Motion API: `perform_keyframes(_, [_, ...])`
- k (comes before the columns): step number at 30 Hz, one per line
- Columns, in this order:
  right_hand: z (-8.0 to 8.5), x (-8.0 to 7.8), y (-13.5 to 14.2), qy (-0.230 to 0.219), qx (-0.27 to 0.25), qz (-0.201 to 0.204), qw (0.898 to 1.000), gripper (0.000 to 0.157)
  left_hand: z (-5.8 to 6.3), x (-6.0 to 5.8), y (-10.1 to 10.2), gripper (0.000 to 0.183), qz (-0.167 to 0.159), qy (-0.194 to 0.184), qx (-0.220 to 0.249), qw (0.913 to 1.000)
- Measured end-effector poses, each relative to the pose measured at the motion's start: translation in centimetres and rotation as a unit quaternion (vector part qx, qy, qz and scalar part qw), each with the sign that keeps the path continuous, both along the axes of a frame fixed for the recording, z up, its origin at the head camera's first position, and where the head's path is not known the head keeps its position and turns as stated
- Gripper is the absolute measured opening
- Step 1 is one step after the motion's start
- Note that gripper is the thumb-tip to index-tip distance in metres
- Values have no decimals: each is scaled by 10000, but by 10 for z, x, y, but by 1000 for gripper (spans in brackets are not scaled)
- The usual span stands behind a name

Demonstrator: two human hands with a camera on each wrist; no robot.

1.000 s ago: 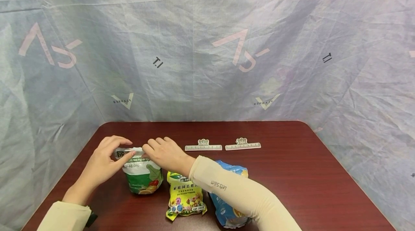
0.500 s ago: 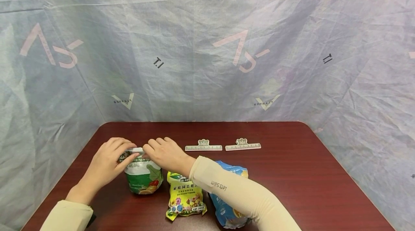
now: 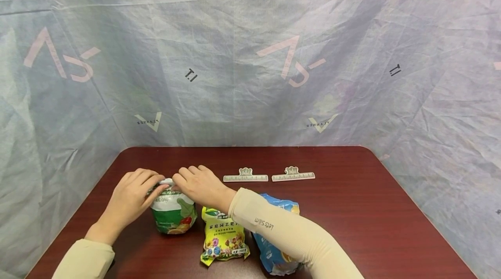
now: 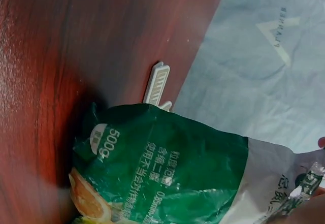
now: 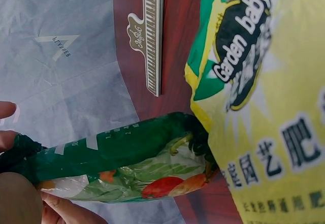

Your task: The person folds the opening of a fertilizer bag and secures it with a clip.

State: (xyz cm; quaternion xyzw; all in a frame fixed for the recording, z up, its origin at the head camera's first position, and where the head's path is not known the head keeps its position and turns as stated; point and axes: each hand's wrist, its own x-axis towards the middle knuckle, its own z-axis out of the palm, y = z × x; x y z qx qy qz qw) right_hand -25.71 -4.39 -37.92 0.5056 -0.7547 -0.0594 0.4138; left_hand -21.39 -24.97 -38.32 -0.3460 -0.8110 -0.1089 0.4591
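A green and white fertilizer bag, printed with vegetables, stands upright at the left of the table. Its top edge is folded down. My left hand pinches the left part of that top edge between thumb and fingers and covers the corner. The right hand pinches the top right corner; its fingertips are mostly hidden in the head view. In the left wrist view the fertilizer bag shows its 500g print. In the right wrist view fingers and a thumb grip its gathered top.
A yellow fertilizer bag lies just under the right forearm. Beyond it a blue bag is partly covered by the right sleeve. Two flat clips with piano-key print, a left clip and a right clip, lie farther back.
My left hand has slid right and slightly down along the bag's top, fingers and thumb drawing together over the left corner, which folded inward. The right hand has stayed in place.
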Motion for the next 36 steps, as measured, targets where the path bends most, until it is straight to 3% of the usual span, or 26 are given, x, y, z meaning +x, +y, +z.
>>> perform_keyframes(20, [0, 1, -1, 20, -66, -32, 10000, 28, -5, -7, -2, 42, -211, 743, -87, 9970])
perform_keyframes(36, [1, 2, 2, -61, 9, 127, 9999, 27, -9, -8, -6, 44, -259, 815, -80, 9963])
